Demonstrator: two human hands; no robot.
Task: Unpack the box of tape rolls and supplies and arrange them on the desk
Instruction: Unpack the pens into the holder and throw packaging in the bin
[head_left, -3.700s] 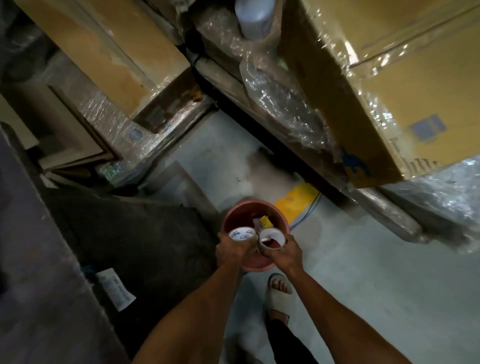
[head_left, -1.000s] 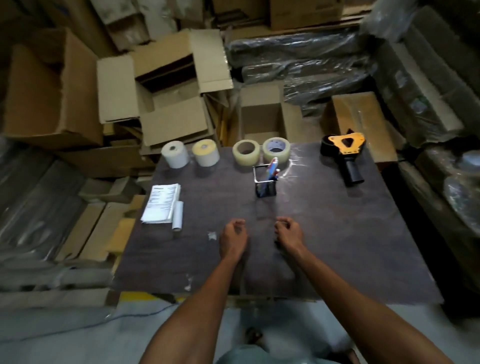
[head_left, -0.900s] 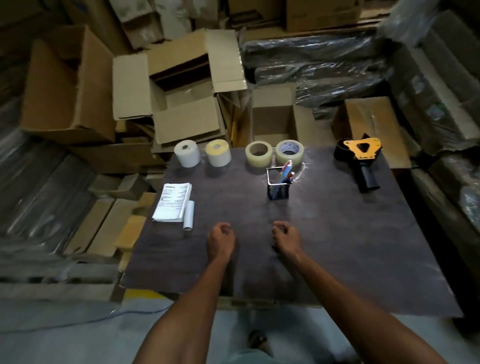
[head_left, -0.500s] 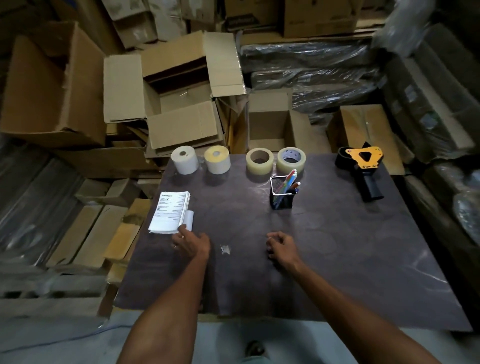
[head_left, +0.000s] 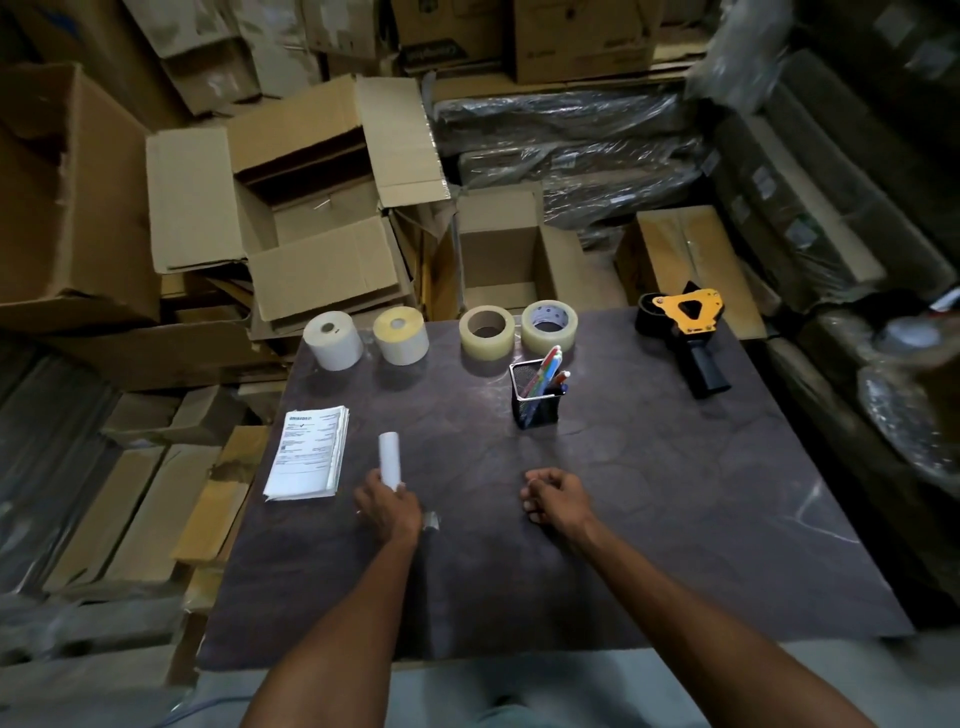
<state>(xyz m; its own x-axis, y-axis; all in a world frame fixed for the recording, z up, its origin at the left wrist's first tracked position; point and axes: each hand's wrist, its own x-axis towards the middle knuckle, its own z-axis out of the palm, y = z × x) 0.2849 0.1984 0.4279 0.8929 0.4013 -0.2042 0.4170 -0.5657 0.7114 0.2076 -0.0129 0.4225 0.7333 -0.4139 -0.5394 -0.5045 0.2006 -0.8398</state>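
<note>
My left hand (head_left: 388, 506) grips 1 small white roll (head_left: 389, 459) near frame centre-left, just right of the paper stack (head_left: 309, 452) on the dark desk (head_left: 649, 519). My right hand (head_left: 557, 499) rests on the desk at centre, fingers curled together, holding nothing. Along the desk's upper edge I see 4 tape rolls (head_left: 487, 332), with a mesh pen holder (head_left: 536, 397) just below them and a tape dispenser (head_left: 688, 327) at upper right.

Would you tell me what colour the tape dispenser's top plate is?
Orange-yellow, on a black body; the tape dispenser shows in the head view.
</note>
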